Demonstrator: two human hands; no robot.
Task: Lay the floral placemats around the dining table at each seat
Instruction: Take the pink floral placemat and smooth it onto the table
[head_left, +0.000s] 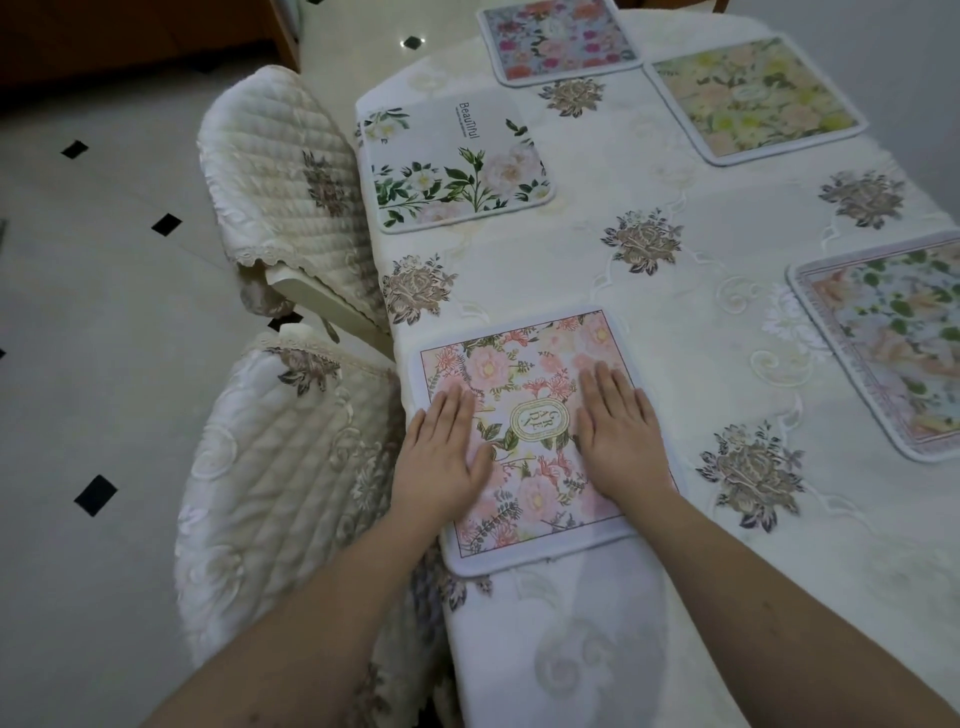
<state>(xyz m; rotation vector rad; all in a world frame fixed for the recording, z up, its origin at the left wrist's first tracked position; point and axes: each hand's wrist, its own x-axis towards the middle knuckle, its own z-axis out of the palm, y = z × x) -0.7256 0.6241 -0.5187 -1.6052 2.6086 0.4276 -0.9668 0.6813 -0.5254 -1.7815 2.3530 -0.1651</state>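
While both hands lay flat on the pink mat, fingers straight and gripping nothing, the left hand pressed near its left border and the right hand near its right. The mat sat at the near-left edge of the surface, beside the near chair. Four other mats lay at further seats: the green mat, the far mat, the yellow mat and the right mat. Risks, as judged:

- Uneven pressure could have skewed the mat.
- A push could have rucked the cloth beneath.
- A leftward slide could have carried the corner over the edge.
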